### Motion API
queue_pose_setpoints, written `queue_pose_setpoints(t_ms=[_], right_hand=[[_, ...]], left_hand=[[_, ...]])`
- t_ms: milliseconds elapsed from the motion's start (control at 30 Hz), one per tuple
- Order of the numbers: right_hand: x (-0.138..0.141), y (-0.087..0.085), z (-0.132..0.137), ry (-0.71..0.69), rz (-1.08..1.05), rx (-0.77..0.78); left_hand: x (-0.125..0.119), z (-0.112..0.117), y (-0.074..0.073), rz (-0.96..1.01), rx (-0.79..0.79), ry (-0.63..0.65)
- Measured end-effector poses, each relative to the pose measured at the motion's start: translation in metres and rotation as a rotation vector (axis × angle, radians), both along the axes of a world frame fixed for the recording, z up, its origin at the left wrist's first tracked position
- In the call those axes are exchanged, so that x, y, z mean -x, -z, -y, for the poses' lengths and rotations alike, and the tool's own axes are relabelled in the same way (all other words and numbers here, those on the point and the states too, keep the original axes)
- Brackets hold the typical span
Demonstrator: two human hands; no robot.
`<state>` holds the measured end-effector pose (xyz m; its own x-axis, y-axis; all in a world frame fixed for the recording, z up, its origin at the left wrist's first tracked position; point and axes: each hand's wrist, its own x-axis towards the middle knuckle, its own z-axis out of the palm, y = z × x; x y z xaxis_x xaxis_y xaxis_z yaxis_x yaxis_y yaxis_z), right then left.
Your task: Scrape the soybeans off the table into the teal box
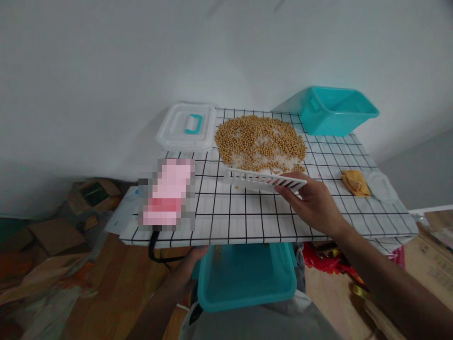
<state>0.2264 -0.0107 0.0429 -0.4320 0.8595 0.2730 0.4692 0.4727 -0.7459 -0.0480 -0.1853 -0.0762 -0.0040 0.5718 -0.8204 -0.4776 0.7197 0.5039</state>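
My right hand (314,203) is closed around one end of a white slotted plastic piece (253,180), which stands on its edge along the near side of a pile of soybeans (253,137). White grains (264,140) show among the beans. Below the table's front edge, my left hand (189,267) grips the left side of a teal plastic bin (247,278) at my lap. A few beans lie at the far left inside that bin. The left fingers are partly hidden behind its rim.
A clear lidded box (187,125) with a teal handle sits left of the pile. Another teal bin (336,111) stands at the back right. A yellow cloth (356,183) lies on the checked table (226,226). A blurred-out pink object (169,191) is at left, a black cable below it.
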Motion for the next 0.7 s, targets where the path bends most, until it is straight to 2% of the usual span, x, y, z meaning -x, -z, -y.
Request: queue_pose_setpoints(t_ms=[300,500,700], right_hand=[[-0.007,-0.003,0.017,-0.016,0.047,0.021],[-0.016,-0.009,0.035,-0.090,0.067,0.081],[-0.021,-0.005,0.042,-0.116,0.035,0.116]], left_hand=[[-0.001,0.000,0.001,0.051,0.016,0.009],[-0.006,0.001,0.001,0.030,0.031,-0.022],[-0.007,-0.001,0.003,0.068,0.053,-0.008]])
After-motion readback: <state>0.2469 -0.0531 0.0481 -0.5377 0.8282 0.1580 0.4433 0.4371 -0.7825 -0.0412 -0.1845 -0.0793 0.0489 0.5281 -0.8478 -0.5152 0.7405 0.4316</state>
